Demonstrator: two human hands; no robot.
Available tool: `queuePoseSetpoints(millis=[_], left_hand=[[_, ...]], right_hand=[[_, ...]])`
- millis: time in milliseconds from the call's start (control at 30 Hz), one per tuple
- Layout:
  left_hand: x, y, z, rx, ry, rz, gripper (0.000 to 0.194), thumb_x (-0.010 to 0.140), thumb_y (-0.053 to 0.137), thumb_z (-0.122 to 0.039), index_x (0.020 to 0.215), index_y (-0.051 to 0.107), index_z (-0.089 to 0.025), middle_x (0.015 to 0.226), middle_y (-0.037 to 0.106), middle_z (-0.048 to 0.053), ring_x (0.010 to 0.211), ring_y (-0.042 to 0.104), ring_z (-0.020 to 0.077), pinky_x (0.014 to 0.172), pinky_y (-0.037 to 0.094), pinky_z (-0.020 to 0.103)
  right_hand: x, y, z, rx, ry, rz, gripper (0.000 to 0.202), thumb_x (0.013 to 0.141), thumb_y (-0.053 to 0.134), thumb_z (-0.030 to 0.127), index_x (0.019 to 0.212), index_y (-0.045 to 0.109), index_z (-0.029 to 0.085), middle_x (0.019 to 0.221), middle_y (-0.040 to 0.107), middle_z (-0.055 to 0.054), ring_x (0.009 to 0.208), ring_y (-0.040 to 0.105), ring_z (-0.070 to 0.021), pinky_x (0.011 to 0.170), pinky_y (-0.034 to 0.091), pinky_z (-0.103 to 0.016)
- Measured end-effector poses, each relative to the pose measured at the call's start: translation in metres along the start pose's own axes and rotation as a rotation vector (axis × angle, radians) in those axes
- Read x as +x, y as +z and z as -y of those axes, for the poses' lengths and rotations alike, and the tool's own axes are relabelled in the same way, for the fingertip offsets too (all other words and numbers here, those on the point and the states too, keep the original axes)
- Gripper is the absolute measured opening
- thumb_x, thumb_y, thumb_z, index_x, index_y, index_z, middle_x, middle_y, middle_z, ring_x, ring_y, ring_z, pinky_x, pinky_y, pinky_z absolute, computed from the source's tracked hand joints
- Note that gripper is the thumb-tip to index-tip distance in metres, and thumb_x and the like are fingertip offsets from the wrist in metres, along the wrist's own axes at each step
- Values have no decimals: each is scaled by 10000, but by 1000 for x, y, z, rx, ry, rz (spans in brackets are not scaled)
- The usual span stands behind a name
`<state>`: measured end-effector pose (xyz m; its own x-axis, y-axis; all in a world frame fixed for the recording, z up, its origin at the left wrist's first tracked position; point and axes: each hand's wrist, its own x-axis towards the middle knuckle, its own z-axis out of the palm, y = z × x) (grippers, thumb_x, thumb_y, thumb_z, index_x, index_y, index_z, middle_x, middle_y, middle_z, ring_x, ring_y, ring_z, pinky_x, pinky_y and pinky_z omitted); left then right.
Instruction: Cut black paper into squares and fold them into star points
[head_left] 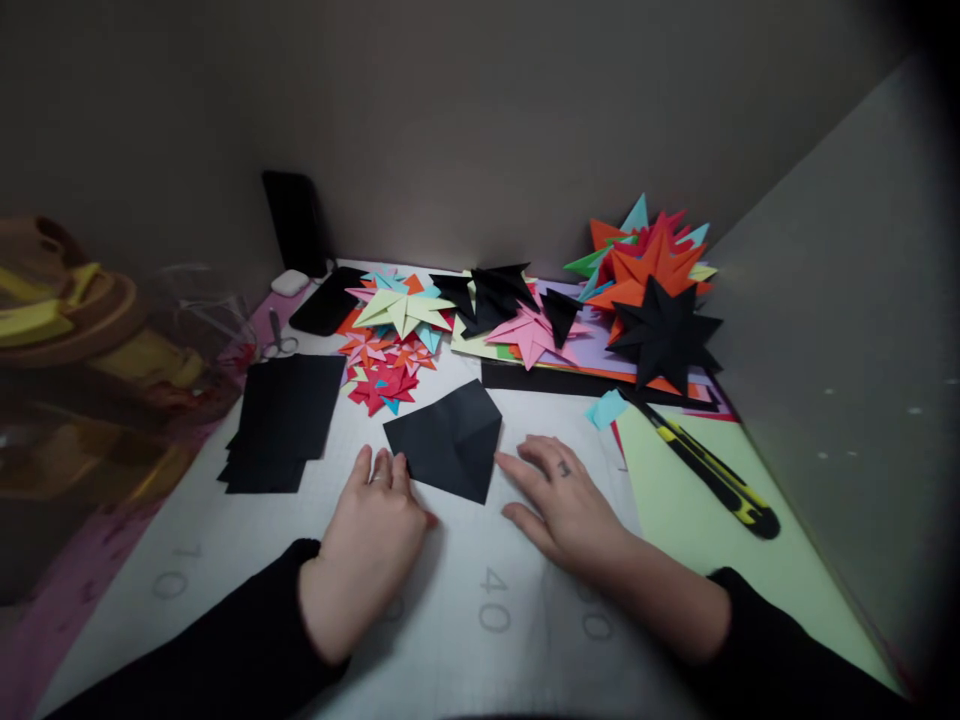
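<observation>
A black paper (450,440) with one corner folded in lies on the white mat (525,640) between my hands. My left hand (379,545) rests palm down at its lower left edge, fingertips close together on the mat and at the paper's edge, gripping nothing. My right hand (566,505) is at the paper's right side with fingers apart, the index fingertip beside its edge. A stack of black paper squares (289,415) sits left of the folded one.
Folded stars in pink and yellow (405,312), black and orange (664,330) line the back. A yellow-black cutter (720,475) lies on pale green paper (697,560) at right. Scissors (279,340), a phone (294,220) and a brown-yellow bottle (67,330) are at left.
</observation>
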<state>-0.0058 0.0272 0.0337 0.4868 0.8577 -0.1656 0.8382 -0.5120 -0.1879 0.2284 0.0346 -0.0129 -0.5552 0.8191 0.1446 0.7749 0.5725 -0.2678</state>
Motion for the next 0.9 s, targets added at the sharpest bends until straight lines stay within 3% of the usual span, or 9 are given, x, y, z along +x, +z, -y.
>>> queuePoseSetpoints(millis=[67,200,300,500,600,700,767,900], left_hand=[[1,1,0,-4,10,-10,299,831,612,-308,904,747,-51,1140,616,278,1027,609,402,921,395,524],[3,6,2,-31,37,-53,291,842,602,-293,947,735,-57,1162,610,262,994,631,364,907,421,501],[4,6,3,-72,45,-81,293,845,598,-281,995,718,-60,1176,610,247,1009,623,348,901,435,496],[3,-2,11,-50,-100,-96,316,845,567,-250,982,707,-2,1103,633,284,940,637,362,855,459,512],[3,-1,11,-61,-98,-266,358,865,523,-246,1138,644,-50,1236,566,264,1093,569,389,911,411,546],[3,4,5,-90,-13,-471,511,854,560,-331,1338,478,-189,1416,406,193,1299,356,409,999,266,620],[2,8,-1,-104,103,-549,538,868,547,-327,1380,410,-231,1436,392,155,1332,318,369,1045,191,604],[1,13,-3,-196,245,-656,474,914,401,-125,1384,398,-191,1366,502,92,1328,361,253,1119,96,490]], right_hand=[[1,-1,-1,1,33,-10,520,835,569,306,1333,476,188,1148,554,-174,1156,468,-321,1009,327,-583],[5,-3,0,64,-35,121,585,825,588,336,1376,415,245,1299,510,-136,1298,346,-328,1049,278,-576],[7,-4,1,125,-35,205,566,853,541,343,1385,400,211,1338,515,-120,1346,296,-314,1070,249,-573],[4,0,-3,222,-20,141,511,875,490,323,1363,440,179,1294,561,-142,1322,357,-321,1053,270,-599],[3,1,-7,320,3,-24,479,896,455,293,1367,436,207,1282,571,-136,1254,461,-282,1030,350,-543],[3,-4,-8,487,40,-137,472,935,376,269,1406,371,237,1333,531,-113,1245,477,-222,1020,401,-451],[2,-10,-4,583,-24,-97,496,948,350,284,1438,301,230,1394,465,-110,1281,437,-202,1035,391,-413],[-3,-19,8,618,-346,55,588,936,352,317,1479,154,207,1435,407,-121,1310,394,-197,1055,362,-389]])
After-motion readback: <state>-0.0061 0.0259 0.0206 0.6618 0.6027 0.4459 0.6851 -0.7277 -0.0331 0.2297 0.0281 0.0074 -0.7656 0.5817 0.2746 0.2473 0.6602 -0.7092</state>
